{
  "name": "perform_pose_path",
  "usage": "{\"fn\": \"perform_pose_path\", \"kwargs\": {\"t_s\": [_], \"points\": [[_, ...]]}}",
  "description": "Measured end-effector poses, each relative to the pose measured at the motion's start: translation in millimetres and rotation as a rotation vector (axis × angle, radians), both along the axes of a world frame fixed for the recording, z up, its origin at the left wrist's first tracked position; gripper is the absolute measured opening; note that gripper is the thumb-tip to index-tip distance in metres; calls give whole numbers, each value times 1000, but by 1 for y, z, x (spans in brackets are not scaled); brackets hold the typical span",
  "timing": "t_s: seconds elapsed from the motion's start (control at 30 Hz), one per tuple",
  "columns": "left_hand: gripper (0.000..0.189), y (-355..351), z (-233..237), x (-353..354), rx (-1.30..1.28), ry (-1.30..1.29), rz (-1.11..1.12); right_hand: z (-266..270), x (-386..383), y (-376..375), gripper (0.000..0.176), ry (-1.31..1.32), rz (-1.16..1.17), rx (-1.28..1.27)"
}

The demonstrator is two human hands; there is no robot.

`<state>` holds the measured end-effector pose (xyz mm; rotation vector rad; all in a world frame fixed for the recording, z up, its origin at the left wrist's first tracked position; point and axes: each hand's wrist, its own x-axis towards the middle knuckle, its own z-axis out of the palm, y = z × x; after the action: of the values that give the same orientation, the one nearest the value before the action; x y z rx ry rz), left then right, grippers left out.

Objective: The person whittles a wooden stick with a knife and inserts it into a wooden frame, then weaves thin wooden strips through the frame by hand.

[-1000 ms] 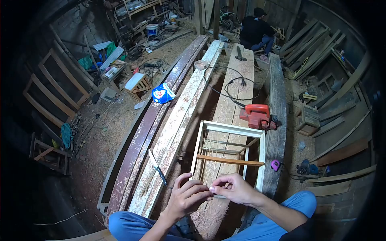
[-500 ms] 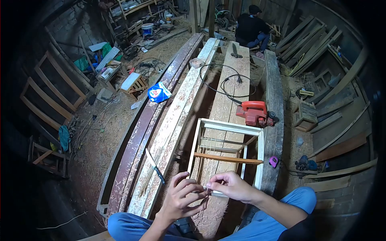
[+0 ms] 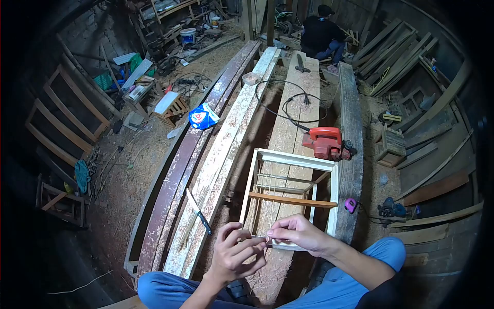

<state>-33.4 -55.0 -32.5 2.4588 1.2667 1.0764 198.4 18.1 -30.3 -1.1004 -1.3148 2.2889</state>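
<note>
A pale rectangular wooden frame (image 3: 296, 159) lies before me on the planks, with a brown wooden strip (image 3: 293, 200) across its middle. Thin pale strands (image 3: 265, 177) run lengthwise near the frame's left side, passing the strip. At the near rail, my right hand (image 3: 298, 236) pinches a fine strand between thumb and forefinger. My left hand (image 3: 237, 253) is curled beside it, fingertips closed close to the same strand; what they grip is too small to make out. The two hands nearly touch.
A knife (image 3: 199, 212) lies on the shaving-covered plank to the left. Beyond the frame sits a red electric planer (image 3: 327, 143) with a black cord. A pink tape measure (image 3: 350, 205) is at right, a blue packet (image 3: 202, 118) at left. Another person (image 3: 324, 33) sits far back.
My right hand has shifted slightly up and right, its fingers still pinched. My left hand stays almost in place, its fingertips slightly lower.
</note>
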Motion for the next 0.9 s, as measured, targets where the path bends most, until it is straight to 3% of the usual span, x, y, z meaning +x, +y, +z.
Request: {"fn": "perform_pose_path", "kwargs": {"t_s": [0.17,0.23,0.37,0.43,0.47,0.5,0.57,0.7,0.9], "points": [[30,-4,-7,6,78,-63,97,8,-5,-3,20,36,-67,1],[30,-5,-6,7,90,-76,100,-2,-6,-5,23,69,-74,253],[31,-5,-10,4,125,-117,127,14,-12,-12,24,-74,-129,490],[32,-6,-9,3,126,-116,130,23,-16,-16,23,-48,-333,635],[31,-6,-9,2,127,-92,129,26,-13,-14,23,-163,-220,787],[31,-6,-8,2,127,-70,128,23,-11,-14,23,-161,-219,791],[29,-7,-8,2,143,-55,130,13,-10,-14,26,-161,-100,1115],[27,-8,-6,1,145,-24,129,47,-18,-14,18,-247,-50,1033],[24,-13,-7,6,180,-4,154,24,-10,-10,21,-202,-5,1168]]}}
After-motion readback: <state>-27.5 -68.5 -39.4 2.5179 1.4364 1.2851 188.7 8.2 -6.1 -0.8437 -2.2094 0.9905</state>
